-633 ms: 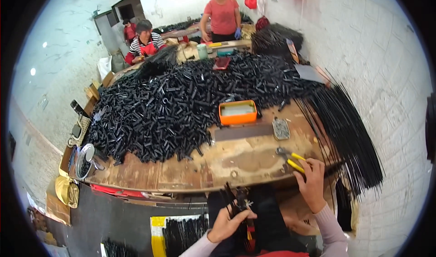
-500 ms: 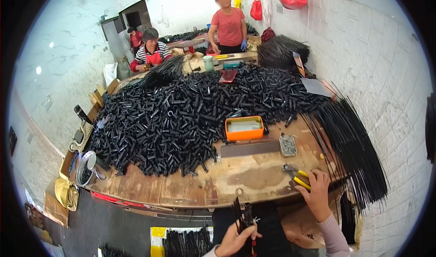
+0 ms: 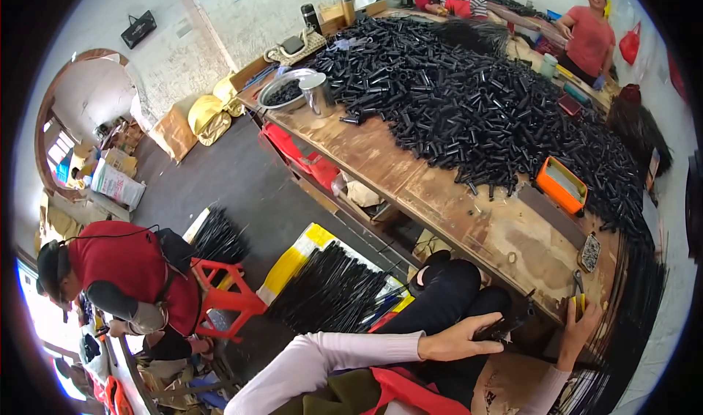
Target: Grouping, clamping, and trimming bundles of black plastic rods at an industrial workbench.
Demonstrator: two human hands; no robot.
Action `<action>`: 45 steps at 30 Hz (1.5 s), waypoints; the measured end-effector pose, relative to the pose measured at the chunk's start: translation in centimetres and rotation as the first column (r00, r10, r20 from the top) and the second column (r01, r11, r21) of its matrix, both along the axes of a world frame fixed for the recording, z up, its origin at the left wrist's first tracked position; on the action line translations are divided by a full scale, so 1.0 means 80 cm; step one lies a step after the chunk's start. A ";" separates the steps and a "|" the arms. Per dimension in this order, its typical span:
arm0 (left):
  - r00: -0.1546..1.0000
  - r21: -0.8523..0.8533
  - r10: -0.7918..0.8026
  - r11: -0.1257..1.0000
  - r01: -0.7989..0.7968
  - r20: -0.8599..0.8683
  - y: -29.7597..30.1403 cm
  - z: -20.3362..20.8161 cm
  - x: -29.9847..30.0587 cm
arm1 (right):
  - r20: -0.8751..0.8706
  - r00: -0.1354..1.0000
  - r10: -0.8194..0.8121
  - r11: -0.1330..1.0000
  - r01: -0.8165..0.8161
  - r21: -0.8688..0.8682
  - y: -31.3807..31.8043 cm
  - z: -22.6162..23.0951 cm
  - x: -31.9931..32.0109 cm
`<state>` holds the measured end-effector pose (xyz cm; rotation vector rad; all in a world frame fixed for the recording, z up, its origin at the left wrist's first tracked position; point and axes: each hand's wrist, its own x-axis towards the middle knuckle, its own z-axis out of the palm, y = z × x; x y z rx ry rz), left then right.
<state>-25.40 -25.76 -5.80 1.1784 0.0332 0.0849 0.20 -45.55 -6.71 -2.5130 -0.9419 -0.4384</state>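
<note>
My left hand [image 3: 463, 339] is closed round a small bundle of dark parts [image 3: 509, 321], held over my lap by the table's front edge. They look like thin black rods with a black tube-shaped piece, but blur hides their exact form. At the right end of the table, my right hand [image 3: 577, 331] has its fingers round the yellow handles of a pair of pliers [image 3: 580, 292]. The metal jaws point away from me, just above or on the wood. A great heap of short black tubes [image 3: 454, 100] covers most of the wooden table [image 3: 410, 169].
An orange box [image 3: 562, 186] and a small tin of metal bits [image 3: 589, 252] sit beyond the pliers. Long black rods [image 3: 638, 298] hang over the right edge. More rods [image 3: 329, 287] lie low at left, near a red stool [image 3: 227, 298] and a bending co-worker [image 3: 139, 276].
The view has swung left and tilted, bringing the floor, stool and bending co-worker into sight. My left hand still holds the dark parts; my right hand remains at the pliers.
</note>
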 end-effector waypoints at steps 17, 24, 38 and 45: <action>0.979 0.056 0.196 0.980 -0.192 -0.059 -0.018 0.038 -0.059 | -0.583 0.643 0.497 0.868 -0.376 0.325 -0.018 0.104 -0.247; 0.994 0.029 0.074 0.997 -0.076 0.081 -0.010 0.030 -0.048 | -0.286 0.873 0.395 0.919 -0.382 0.102 0.001 0.087 -0.258; 1.000 -0.027 0.014 1.000 -0.014 0.007 -0.005 0.020 -0.059 | -0.099 0.929 0.356 0.928 -0.364 -0.081 0.018 0.080 -0.250; 0.989 0.158 -0.015 0.987 0.038 -0.146 0.002 0.052 -0.063 | -0.587 0.541 0.602 0.638 -0.768 -0.055 0.000 0.161 -0.205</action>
